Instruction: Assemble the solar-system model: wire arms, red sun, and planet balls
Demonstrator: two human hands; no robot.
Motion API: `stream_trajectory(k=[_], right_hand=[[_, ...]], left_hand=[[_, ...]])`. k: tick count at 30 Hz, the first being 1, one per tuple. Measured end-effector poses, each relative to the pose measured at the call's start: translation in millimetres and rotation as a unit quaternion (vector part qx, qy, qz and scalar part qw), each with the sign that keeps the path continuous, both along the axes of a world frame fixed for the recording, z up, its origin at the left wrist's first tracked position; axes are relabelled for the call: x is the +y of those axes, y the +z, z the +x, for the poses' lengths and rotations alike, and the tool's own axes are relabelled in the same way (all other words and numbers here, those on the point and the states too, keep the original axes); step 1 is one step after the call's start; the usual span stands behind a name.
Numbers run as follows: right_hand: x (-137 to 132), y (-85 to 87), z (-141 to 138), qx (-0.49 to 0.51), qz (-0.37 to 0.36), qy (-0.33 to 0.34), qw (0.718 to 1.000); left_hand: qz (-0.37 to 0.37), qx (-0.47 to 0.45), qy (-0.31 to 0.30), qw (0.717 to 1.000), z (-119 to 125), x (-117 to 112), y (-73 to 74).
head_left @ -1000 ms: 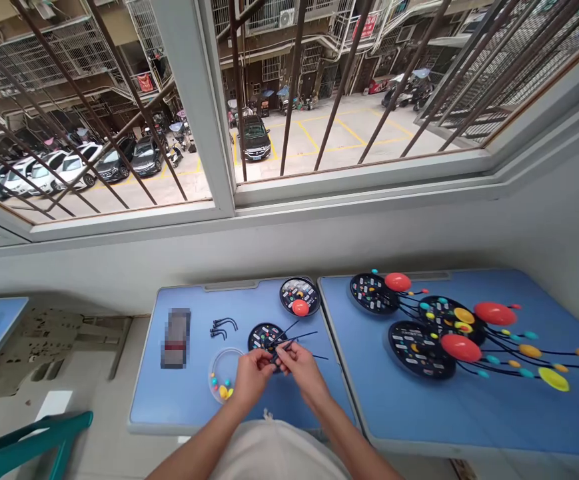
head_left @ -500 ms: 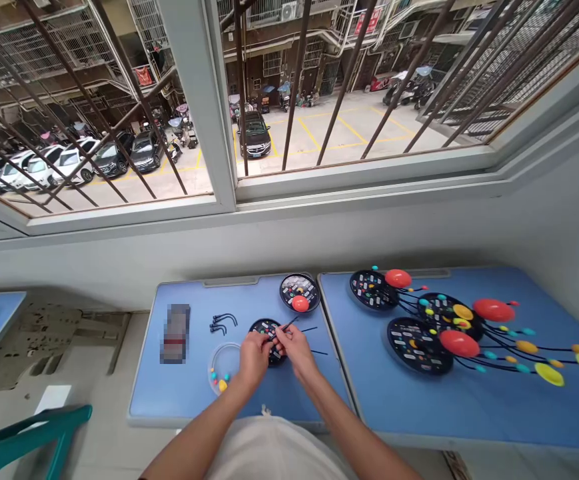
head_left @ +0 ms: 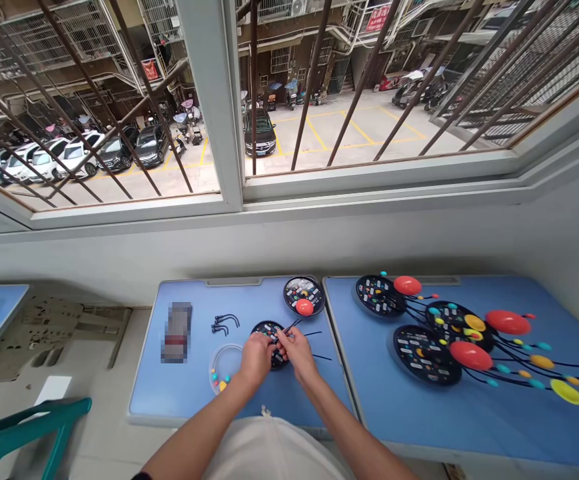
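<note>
Over a black disc [head_left: 265,327] with small coloured dots, my two hands meet at the fingertips. My right hand [head_left: 298,351] pinches a thin black rod [head_left: 294,325] that points up and to the right. The fingers of my left hand [head_left: 258,358] are pinched together at the rod's lower end; what lies between them is too small to make out. Two more dark rods [head_left: 314,333] stick out beyond my right hand. To the left rests a clear round tray [head_left: 211,363] with small coloured balls and a yellow piece.
Several curved black stems [head_left: 226,320] lie on the blue table [head_left: 144,393] near a pixelated object [head_left: 176,333]. Behind my hands is a disc [head_left: 292,283] bearing a red dome [head_left: 304,307]. Several discs [head_left: 424,373] with coloured balls on stems fill the right table.
The view has shifted slightly, so the right-hand discs appear further right. My hands stay together over the disc, and the black rod between them has changed only a little.
</note>
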State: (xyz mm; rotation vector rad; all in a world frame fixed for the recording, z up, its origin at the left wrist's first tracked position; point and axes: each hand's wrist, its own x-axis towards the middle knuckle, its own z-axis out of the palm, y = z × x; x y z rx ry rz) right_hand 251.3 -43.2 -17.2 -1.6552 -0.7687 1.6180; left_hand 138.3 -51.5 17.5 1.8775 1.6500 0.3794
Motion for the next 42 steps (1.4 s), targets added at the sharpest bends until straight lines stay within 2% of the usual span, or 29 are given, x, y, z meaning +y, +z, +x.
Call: stream_trajectory(k=[14,20,42], right_hand=[[2,-8.0,1,-0.064,0.083,-0.016,0.994],[1,-6.6,0,-0.054,0.057,-0.011,0.997],[-1,-1.4,-3,0.039,-0.053,-0.061,0.996]], left_hand=[[0.006,0.013,-0.001,1.000,2,-1,-1.5],[0.017,-0.001,0.005,1.000,3,-3,-4.4],[0.015,-0.016,-0.002,1.000,2,-5,-10.8]])
